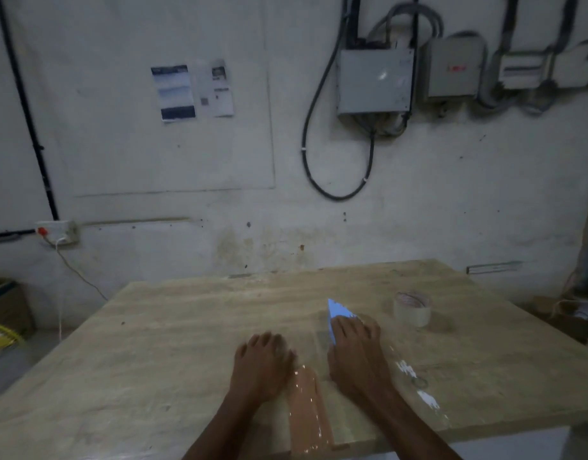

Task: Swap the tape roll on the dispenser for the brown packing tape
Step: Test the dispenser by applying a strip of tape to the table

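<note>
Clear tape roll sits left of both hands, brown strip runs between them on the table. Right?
Not quite. The head view shows the clear tape roll to the right of both hands, past the right hand. The brown strip does run between it and the left hand.

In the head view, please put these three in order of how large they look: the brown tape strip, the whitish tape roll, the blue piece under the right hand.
1. Brown tape strip, though nearness to the camera enlarges it.
2. Whitish tape roll.
3. Blue piece, partly hidden under the right hand, so its rank against the roll is unsure.

Both hands palm-down on table (153, 343): left (264, 361), right (355, 353) on blue dispenser (336, 312).
</note>
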The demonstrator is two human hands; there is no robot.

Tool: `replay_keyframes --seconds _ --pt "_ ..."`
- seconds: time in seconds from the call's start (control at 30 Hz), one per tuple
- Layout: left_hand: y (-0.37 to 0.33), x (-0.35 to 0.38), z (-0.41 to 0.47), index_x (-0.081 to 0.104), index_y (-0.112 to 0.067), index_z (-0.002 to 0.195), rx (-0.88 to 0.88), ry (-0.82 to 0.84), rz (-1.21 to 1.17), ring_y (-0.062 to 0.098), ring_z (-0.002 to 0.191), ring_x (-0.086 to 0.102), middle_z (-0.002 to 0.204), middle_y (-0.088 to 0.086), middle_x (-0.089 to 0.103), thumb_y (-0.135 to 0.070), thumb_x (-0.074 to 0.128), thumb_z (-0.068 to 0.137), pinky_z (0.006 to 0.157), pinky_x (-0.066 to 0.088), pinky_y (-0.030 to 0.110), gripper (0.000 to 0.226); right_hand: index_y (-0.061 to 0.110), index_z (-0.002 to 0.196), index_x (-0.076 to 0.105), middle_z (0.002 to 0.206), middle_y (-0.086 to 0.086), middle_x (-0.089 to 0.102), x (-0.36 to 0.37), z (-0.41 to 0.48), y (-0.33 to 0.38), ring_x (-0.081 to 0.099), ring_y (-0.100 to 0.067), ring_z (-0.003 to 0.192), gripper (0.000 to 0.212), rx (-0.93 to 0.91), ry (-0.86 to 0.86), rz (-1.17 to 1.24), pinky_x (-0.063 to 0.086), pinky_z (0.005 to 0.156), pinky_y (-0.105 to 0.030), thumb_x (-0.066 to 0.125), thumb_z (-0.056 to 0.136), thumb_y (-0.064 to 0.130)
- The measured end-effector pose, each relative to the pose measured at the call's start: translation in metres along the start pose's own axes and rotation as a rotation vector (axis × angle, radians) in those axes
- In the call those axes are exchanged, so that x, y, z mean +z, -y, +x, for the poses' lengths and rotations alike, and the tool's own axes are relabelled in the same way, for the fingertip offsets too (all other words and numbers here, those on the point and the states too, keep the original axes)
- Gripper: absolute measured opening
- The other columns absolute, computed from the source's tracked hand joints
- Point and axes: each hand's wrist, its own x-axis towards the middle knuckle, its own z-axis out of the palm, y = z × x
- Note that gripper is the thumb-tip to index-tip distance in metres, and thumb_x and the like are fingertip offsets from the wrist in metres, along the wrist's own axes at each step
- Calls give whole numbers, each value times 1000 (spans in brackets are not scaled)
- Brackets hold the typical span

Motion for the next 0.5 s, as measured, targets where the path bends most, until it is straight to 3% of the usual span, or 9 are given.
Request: replay_keyframes --seconds 0.1,0.2,0.27,0.37,0.5 --pt "2 1 -8 52 -30 133 10 -7 26 15 139 45 144 -10 53 -66 7 83 110 33 37 77 10 115 66 108 -5 67 2 -1 -2 64 -31 102 51 3 23 19 42 93 -51 49 68 21" --pt "6 2 -13 53 -31 128 6 -22 50 14 134 49 136 -12 56 -67 7 82 106 38 35 74 9 116 69 112 -4 70 -4 -4 -3 67 -28 105 63 13 71 35 35 96 -49 65 55 24" --pt "7 2 -14 52 -31 133 7 -19 46 16 136 47 141 -10 54 -67 3 80 107 37 36 80 8 115 71 113 -6 72 -7 -6 -4 69 -27 105 71 31 140 59 29 96 -47 70 47 27" --pt "5 1 -19 48 -30 141 29 -24 92 19 141 41 152 -5 47 -67 -5 75 110 35 40 92 7 121 69 119 -9 70 -3 -8 -6 67 -29 111 73 10 167 45 29 100 -50 71 50 26" --pt "9 5 -22 42 -31 147 22 -56 81 19 144 39 158 -5 41 -69 -4 78 114 32 38 92 7 117 71 117 -9 72 -2 -9 -6 69 -30 108 73 3 191 9 28 96 -50 74 47 26"
